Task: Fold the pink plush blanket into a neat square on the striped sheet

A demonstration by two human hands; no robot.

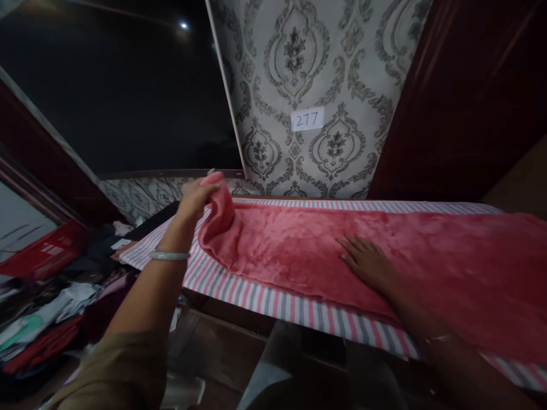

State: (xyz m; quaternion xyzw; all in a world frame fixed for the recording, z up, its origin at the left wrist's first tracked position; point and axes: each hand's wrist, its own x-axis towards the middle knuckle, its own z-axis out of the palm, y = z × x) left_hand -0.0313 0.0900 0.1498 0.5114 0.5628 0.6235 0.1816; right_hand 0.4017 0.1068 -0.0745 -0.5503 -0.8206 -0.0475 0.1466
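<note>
A long pink plush blanket [282,245] lies spread over a striped cloth [265,297] of pink, grey and white. My left hand [199,196] is closed on the blanket's left end and lifts that corner, so the fabric hangs in folds under it. On the blanket's middle, my right hand [365,259] rests palm down with fingers stretched out. The blanket runs on to the right edge of the view. The left thumb and fingertips are partly covered by the gathered fabric.
A large dark television screen [128,85] hangs behind on the left. Patterned wallpaper [294,62] carries a paper label [307,119] reading 277. At the right stands a dark red panel [461,102]. Piled clothes [51,324] and a red basket [47,247] are at the left.
</note>
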